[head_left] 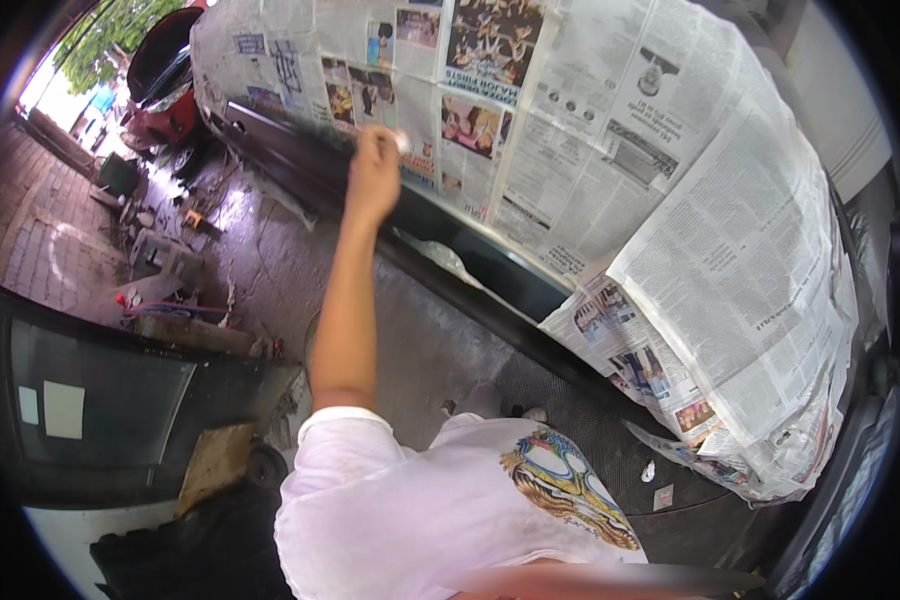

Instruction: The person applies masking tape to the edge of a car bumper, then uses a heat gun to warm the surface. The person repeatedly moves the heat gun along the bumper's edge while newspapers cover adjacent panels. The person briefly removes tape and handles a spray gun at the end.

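My left hand [373, 172] reaches forward on an outstretched arm, its fingers closed. A small whitish thing [402, 143] shows at the fingertips, too small and blurred to name. Close by the hand runs a long dark car body panel [305, 160], along the lower edge of a masked car. Newspaper sheets [570, 130] cover most of that car. Whether the hand touches the panel or the paper, I cannot tell. A dark gap [500, 265] opens in the body between the paper and the lower sill. My right hand does not show.
At lower left lies a dark car part with a window [100, 395], beside a brown board [215, 465]. Tools and scrap [165, 255] litter the floor at left. A red vehicle [165, 120] stands at far left. Paper bits [663, 497] lie on the floor at right.
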`<state>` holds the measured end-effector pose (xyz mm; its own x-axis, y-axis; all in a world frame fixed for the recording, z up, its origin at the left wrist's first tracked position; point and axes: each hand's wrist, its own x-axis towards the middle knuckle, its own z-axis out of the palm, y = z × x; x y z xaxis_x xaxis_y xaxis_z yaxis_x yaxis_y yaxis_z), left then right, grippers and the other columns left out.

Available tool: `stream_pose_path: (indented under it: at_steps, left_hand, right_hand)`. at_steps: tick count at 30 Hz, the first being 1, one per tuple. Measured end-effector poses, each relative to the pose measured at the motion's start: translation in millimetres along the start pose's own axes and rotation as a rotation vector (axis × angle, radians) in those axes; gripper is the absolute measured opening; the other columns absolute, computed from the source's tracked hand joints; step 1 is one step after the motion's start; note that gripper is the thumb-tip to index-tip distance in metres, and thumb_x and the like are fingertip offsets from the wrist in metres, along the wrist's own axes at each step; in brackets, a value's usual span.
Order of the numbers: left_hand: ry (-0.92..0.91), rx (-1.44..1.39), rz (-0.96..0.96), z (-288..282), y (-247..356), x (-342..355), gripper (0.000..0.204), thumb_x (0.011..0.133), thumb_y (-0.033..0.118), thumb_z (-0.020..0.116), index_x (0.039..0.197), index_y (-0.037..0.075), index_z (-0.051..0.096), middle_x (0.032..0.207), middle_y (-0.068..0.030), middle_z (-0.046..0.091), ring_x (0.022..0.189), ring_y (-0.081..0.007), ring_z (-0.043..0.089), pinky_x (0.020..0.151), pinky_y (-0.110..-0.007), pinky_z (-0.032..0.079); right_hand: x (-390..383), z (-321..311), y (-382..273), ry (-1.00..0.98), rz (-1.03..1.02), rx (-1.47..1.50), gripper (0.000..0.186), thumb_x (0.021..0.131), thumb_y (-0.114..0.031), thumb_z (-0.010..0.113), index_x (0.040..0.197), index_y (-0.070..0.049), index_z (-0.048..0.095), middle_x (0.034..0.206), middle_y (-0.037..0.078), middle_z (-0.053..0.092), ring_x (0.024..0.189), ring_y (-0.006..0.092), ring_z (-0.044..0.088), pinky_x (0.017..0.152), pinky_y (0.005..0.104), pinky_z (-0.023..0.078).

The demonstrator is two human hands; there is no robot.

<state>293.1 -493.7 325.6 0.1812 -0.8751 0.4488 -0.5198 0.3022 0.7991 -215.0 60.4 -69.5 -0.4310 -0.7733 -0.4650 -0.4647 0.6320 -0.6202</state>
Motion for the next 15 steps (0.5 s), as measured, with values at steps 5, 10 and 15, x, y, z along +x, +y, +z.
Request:
stream_pose_path:
  at_steps: [5, 10, 15]
  left_hand:
    - [-0.761, -0.134, -0.205, 31, 13, -197, 0.015, 0.107, 0.021, 0.056, 0.11, 0.006, 0.056, 0.108, -0.0098, 0.07, 0.102, -0.0194, 0.066, 0.093, -0.035, 0.051]
    - [-0.943, 0.033, -0.442, 18, 11, -322, 0.024, 0.104, 0.028, 0.059, 0.111, 0.006, 0.058, 0.103, -0.0197, 0.072, 0.092, -0.034, 0.069, 0.082, -0.043, 0.052]
    - [-0.875, -0.108, -0.563, -46, -34, -336, 0.024, 0.101, 0.026, 0.059, 0.11, 0.003, 0.059, 0.1, -0.0198, 0.072, 0.096, -0.0356, 0.071, 0.083, -0.044, 0.053]
  right_hand:
    - [12, -20, -186, -0.191, -0.326, -0.021, 0.051, 0.098, -0.032, 0.07, 0.135, 0.001, 0.06, 0.12, 0.029, 0.069, 0.113, 0.0429, 0.069, 0.094, 0.0461, 0.054]
    - [6, -8, -372, -0.534, -0.896, 0.064, 0.062, 0.084, -0.016, 0.083, 0.139, -0.011, 0.055, 0.144, 0.017, 0.056, 0.125, 0.0387, 0.06, 0.099, 0.0463, 0.053]
    - [-14, 44, -455, -0.715, -1.159, -0.155, 0.051, 0.084, -0.011, 0.079, 0.131, -0.015, 0.059, 0.142, 0.011, 0.057, 0.12, 0.0361, 0.063, 0.097, 0.0443, 0.054]
